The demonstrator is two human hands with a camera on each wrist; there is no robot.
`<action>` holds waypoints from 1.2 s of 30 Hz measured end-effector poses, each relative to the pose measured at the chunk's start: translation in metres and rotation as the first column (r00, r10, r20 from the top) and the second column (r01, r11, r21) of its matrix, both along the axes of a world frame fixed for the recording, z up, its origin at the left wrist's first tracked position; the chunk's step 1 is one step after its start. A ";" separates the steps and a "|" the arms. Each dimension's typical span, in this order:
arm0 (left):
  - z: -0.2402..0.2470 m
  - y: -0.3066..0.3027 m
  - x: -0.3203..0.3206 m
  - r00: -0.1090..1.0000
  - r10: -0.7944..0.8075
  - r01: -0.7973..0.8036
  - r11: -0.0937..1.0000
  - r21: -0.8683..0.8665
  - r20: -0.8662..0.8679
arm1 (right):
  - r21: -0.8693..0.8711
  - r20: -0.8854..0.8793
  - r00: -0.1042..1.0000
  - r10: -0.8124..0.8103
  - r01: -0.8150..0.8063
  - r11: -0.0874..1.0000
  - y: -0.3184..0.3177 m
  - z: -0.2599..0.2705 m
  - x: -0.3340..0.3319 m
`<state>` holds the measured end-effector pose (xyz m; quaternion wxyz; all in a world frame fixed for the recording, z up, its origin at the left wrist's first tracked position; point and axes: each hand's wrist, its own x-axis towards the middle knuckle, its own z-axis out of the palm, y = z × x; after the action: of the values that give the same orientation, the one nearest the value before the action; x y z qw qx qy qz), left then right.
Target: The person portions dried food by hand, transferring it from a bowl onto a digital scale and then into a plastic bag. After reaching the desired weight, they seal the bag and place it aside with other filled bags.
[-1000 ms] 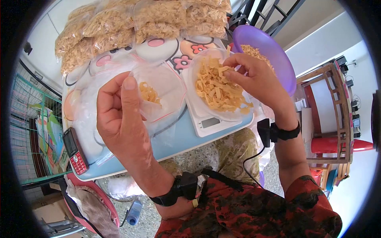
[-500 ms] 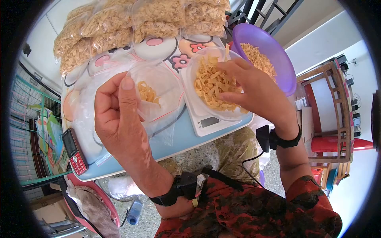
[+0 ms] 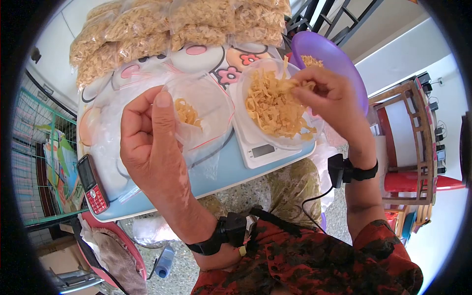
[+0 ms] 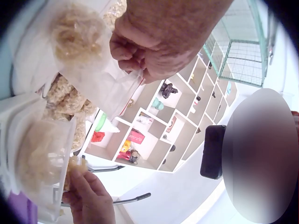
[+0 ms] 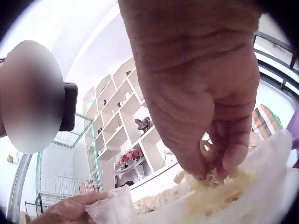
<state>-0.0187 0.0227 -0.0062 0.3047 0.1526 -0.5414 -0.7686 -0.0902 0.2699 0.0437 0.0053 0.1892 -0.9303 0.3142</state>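
Note:
In the head view my left hand (image 3: 155, 132) pinches the near edge of a clear zip bag (image 3: 214, 105) between thumb and fingers. A small bunch of yellowish dried strips (image 3: 187, 114) lies inside the bag. On a white digital scale (image 3: 282, 155) rests a translucent bowl (image 3: 239, 93), heaped with more of these strips (image 3: 270, 110). Over the bowl's right side, my right hand (image 3: 337, 98) pinches a few strips between thumb and fingertips. The right wrist view also has these fingertips (image 5: 233, 156) down at the heap.
Filled clear bags (image 3: 201, 22) of dried strips are stacked along the table's far side. A purple basin (image 3: 339, 64) with more strips stands behind the scale at right. A red and black phone (image 3: 92, 184) lies at the table's left edge, beside a green wire cage (image 3: 46, 147).
Half a second ago the right hand's fingers were spread over the heap; now they have closed on some strips and drawn slightly right. The left hand keeps its hold on the bag.

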 end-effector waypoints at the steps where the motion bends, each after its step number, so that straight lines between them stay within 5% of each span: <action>1: 0.001 0.000 0.001 1.000 -0.006 0.006 1.000 0.005 0.006 | -0.123 0.053 0.999 -0.001 0.008 0.992 0.002 0.003 -0.001; 9: 0.000 0.000 0.000 0.999 -0.022 0.022 1.000 0.009 0.033 | -0.740 0.311 0.945 0.101 0.175 0.649 0.014 0.002 -0.010; 27: 0.006 0.002 0.000 0.997 -0.069 0.065 0.984 0.163 0.020 | -0.851 0.414 0.897 0.156 0.321 0.416 0.013 0.000 -0.009; 36: 0.010 0.006 0.001 0.993 -0.112 0.105 0.977 0.184 0.025 | -0.847 0.179 0.961 0.212 0.041 0.530 -0.021 0.031 0.010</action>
<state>-0.0179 0.0286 0.0036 0.2374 0.1635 -0.4815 -0.8277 -0.0804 0.2492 0.0747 -0.0417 0.1657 -0.6445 0.7453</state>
